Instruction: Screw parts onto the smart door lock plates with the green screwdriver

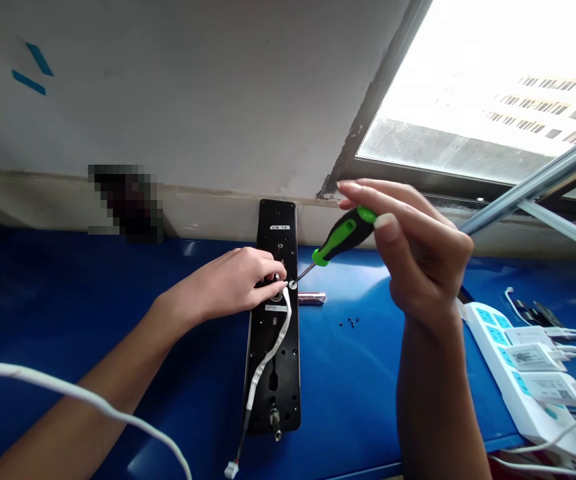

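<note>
A long black door-lock panel (274, 373) lies lengthwise on the blue table (68, 307). My left hand (238, 283) rests on its middle, fingers curled and pressed onto the panel beside a white flat cable (268, 353) that runs down to a small white plug. My right hand (413, 253) grips a screwdriver with a green and black handle (343, 237). The screwdriver's tip touches a small silver screw spot at the panel's right edge, just right of my left fingertips.
A short metal cylinder (312, 298) and several tiny dark screws (351, 322) lie right of the panel. A white power strip (523, 373) with plugged adapters sits at the right. A white cord (83, 400) crosses the lower left. Wall and window stand behind.
</note>
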A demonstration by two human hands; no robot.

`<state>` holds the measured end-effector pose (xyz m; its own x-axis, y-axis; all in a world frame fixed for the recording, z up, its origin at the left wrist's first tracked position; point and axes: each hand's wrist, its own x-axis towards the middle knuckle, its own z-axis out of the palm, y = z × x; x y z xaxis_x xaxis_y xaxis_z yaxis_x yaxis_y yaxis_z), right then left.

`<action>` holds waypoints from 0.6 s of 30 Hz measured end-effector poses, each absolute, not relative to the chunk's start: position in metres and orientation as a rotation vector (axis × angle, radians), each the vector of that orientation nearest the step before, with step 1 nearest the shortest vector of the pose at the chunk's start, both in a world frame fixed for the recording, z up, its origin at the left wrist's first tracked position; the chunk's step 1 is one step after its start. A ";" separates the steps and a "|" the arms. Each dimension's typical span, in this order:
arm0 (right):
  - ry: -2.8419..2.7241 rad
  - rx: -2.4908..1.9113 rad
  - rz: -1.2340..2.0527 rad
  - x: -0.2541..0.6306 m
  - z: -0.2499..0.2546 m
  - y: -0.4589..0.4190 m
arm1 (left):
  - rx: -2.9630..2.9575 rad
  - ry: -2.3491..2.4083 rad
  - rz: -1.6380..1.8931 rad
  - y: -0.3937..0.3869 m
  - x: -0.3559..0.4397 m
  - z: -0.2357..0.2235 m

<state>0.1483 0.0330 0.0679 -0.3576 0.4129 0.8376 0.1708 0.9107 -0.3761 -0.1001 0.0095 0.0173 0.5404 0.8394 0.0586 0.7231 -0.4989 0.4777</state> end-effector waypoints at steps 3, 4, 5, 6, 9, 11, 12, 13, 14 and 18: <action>-1.963 -0.373 0.465 0.146 0.067 0.032 | 2.364 1.258 0.416 0.009 -0.101 0.018; -1.938 -0.365 0.461 0.146 0.066 0.033 | 2.354 1.253 0.419 0.009 -0.101 0.018; -1.913 -0.373 0.419 0.145 0.066 0.034 | 2.345 1.250 0.419 0.009 -0.100 0.018; -1.892 -0.391 0.350 0.146 0.065 0.035 | 2.338 1.247 0.419 0.009 -0.100 0.019; -1.883 -0.399 0.200 0.147 0.066 0.038 | 2.332 1.236 0.426 0.008 -0.099 0.020; -1.930 -0.387 0.254 0.148 0.067 0.036 | 2.333 1.227 0.439 0.008 -0.099 0.020; -1.958 -0.371 0.323 0.148 0.067 0.035 | 2.332 1.225 0.445 0.008 -0.099 0.020; -1.977 -0.357 0.400 0.148 0.067 0.034 | 2.329 1.226 0.447 0.008 -0.100 0.020; -1.979 -0.347 0.458 0.147 0.067 0.033 | 2.327 1.229 0.449 0.008 -0.100 0.020; -1.899 -0.347 0.371 0.144 0.066 0.033 | 2.326 1.232 0.436 0.008 -0.101 0.021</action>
<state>0.1442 0.0330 0.0665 -0.3414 0.4106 0.8455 0.0618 0.9074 -0.4157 -0.1011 0.0076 0.0210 0.5468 0.8352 0.0586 0.6864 -0.4872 0.5399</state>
